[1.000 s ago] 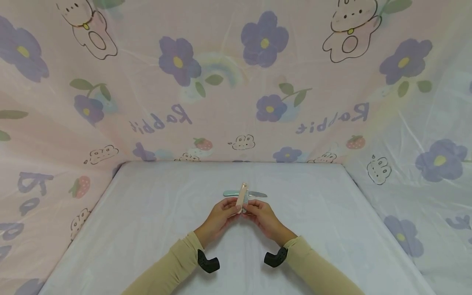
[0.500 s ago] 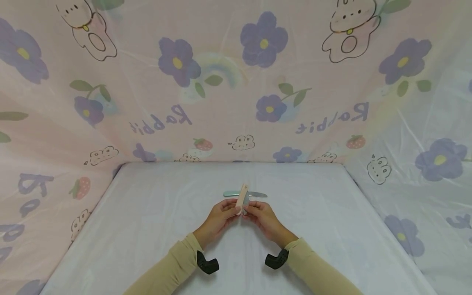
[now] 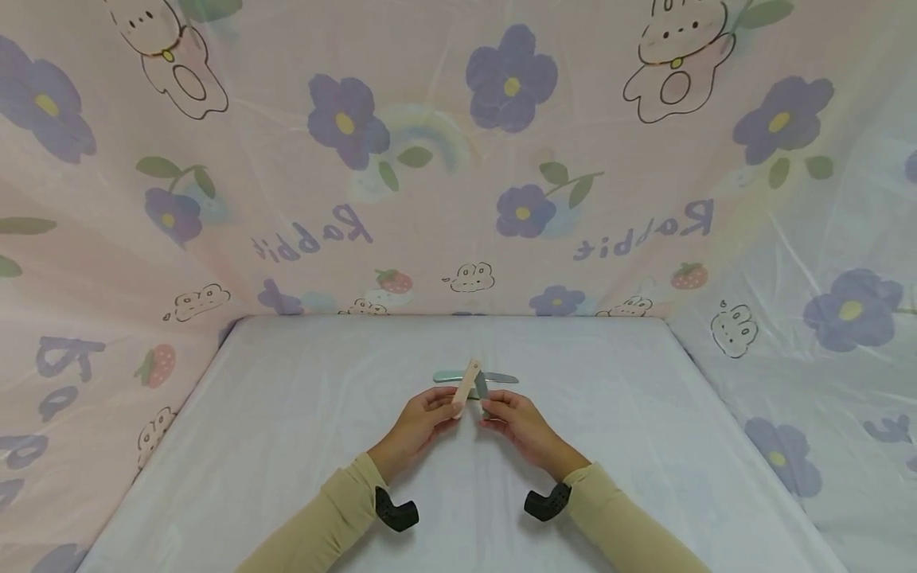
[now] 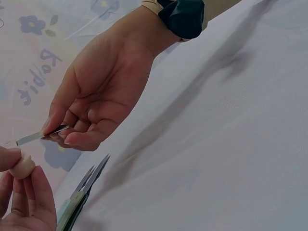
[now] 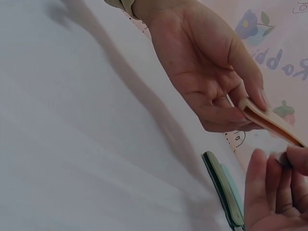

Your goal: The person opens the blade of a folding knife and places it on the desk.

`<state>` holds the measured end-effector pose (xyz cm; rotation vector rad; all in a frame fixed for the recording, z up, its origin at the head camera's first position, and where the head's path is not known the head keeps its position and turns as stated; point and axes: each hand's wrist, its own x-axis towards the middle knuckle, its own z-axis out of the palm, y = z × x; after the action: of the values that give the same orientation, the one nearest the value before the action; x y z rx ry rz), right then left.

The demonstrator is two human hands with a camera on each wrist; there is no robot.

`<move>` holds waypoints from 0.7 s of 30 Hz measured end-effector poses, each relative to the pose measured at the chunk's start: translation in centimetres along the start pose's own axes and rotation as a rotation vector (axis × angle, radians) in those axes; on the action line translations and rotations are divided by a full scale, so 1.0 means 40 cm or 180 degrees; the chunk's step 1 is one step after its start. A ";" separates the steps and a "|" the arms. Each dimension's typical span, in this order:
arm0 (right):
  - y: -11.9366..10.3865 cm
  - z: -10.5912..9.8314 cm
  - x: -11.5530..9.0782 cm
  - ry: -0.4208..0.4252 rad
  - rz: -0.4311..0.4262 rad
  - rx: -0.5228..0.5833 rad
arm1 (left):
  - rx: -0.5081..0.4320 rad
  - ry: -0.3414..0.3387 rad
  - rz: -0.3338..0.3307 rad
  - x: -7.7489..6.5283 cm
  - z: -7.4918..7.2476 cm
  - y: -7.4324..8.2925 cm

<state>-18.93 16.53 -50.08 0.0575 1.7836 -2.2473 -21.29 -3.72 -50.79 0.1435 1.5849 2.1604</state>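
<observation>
My left hand (image 3: 423, 422) grips the beige handle (image 3: 467, 383) of a folding knife. My right hand (image 3: 523, 426) pinches its metal blade (image 3: 481, 385) between thumb and fingers. Handle and blade meet at the pivot on top, spread in a narrow V. In the left wrist view the blade (image 4: 32, 138) reaches out from the right hand's fingertips. The slot in the handle (image 5: 269, 120) shows in the right wrist view. Just beyond the hands lies an unfolded knife with a light green handle (image 3: 449, 376). A second, darker green knife (image 5: 223, 190) lies close beside it, mostly hidden in the head view.
A white cloth (image 3: 286, 414) covers the table. Patterned curtain (image 3: 430, 199) walls rise at the back and both sides. A black curved wrist device (image 3: 396, 509) sits on the left wrist, and another black device (image 3: 548, 503) on the right.
My hands have moved slightly apart. The blade has swung out from the beige handle to the right, widening the gap between them. The knives on the table stay put.
</observation>
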 end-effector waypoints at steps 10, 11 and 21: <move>-0.017 -0.021 -0.010 0.0083 -0.0091 0.0062 | -0.0002 0.0072 0.0028 -0.002 -0.023 0.005; -0.018 -0.022 -0.011 0.0091 -0.0103 0.0061 | -0.0012 0.0085 0.0012 -0.004 -0.024 0.007; -0.030 -0.042 -0.021 0.0208 -0.0142 -0.0075 | -0.0019 0.0053 0.0128 -0.023 -0.042 0.021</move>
<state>-18.61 18.53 -49.18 0.0882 1.8620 -2.2794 -21.29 -5.79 -50.42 0.1572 1.5976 2.2021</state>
